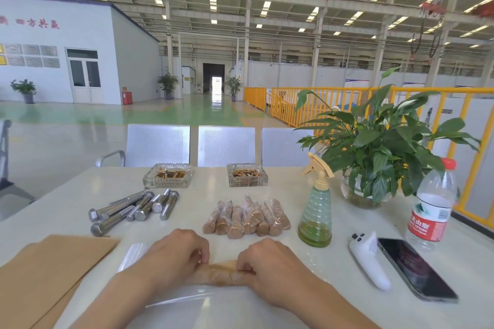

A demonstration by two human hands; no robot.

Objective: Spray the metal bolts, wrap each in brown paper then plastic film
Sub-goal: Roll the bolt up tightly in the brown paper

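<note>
A bolt wrapped in brown paper [219, 272] lies crosswise on a sheet of clear plastic film [203, 299] near the table's front edge. My left hand [175, 256] grips its left end with curled fingers, and my right hand [270, 264] grips its right end. Several bare metal bolts [133, 208] lie in a heap at the left. Several wrapped bolts [247, 218] sit in a row in the middle. Brown paper sheets [45, 272] lie at the front left. The green spray bottle [316, 208] stands upright to the right.
Two glass ashtrays [168, 175] [247, 175] stand at the back. A potted plant [374, 157], a water bottle [434, 205], a phone [414, 268] and a white controller [370, 259] occupy the right side. Metal chairs [226, 145] stand behind the table.
</note>
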